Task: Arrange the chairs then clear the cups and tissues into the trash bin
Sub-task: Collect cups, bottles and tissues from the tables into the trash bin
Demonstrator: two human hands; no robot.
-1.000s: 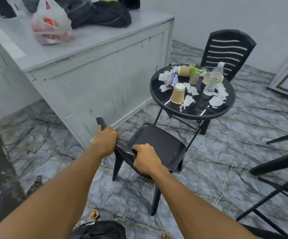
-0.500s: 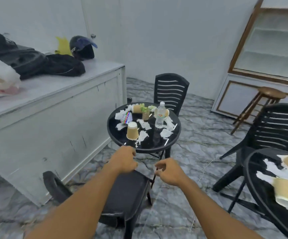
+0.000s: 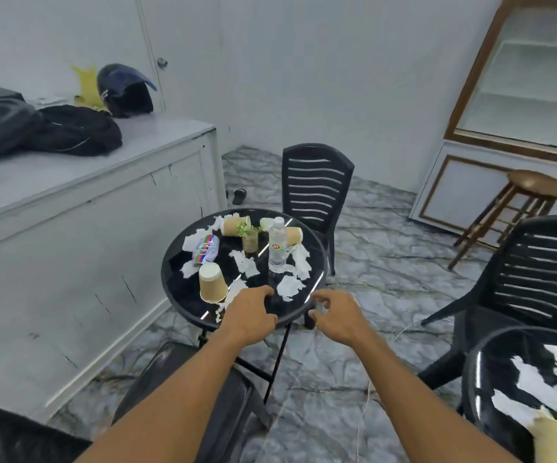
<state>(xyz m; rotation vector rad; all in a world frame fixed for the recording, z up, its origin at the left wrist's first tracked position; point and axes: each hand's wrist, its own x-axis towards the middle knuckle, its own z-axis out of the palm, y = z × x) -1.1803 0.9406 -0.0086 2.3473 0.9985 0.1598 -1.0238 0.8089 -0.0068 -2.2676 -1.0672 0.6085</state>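
both hands are reaching out over the near edge of the round black table (image 3: 183, 294). the left hand (image 3: 249, 316) is hanging above the rim with its fingers loosely curled and nothing in them; it may be brushing the glass, but the angle is hiding the contact. the right hand (image 3: 334, 316) is hovering just off the rim, over the floor, fingers slack and parted, also gripping nothing.

just beyond the left hand an upturned paper cup (image 3: 213, 285) is standing among torn tissues (image 3: 289, 287). further in, a water bottle (image 3: 277, 246) and a small potted plant (image 3: 249, 241) are standing upright, two more paper cups (image 3: 235, 225) are lying on their sides toward the far edge, and a striped wrapper (image 3: 206, 250) is lying at the left.

below the forearms the near chair (image 3: 170, 362) is sitting with its seat close to the table legs, partly hidden by the arms. the far chair (image 3: 313, 188) is facing the table from the opposite side. the grey counter (image 3: 70, 195) is running close along the table's left, leaving a narrow gap. to the right, marble floor (image 3: 387, 279) is lying open as far as a third chair (image 3: 537, 279), with a thin cord trailing across it.

at the lower right a second table (image 3: 480, 379) is being cut off by the frame, so its tissues and tan cups are showing only in part. a wooden stool (image 3: 534, 185) is standing by the cabinet.
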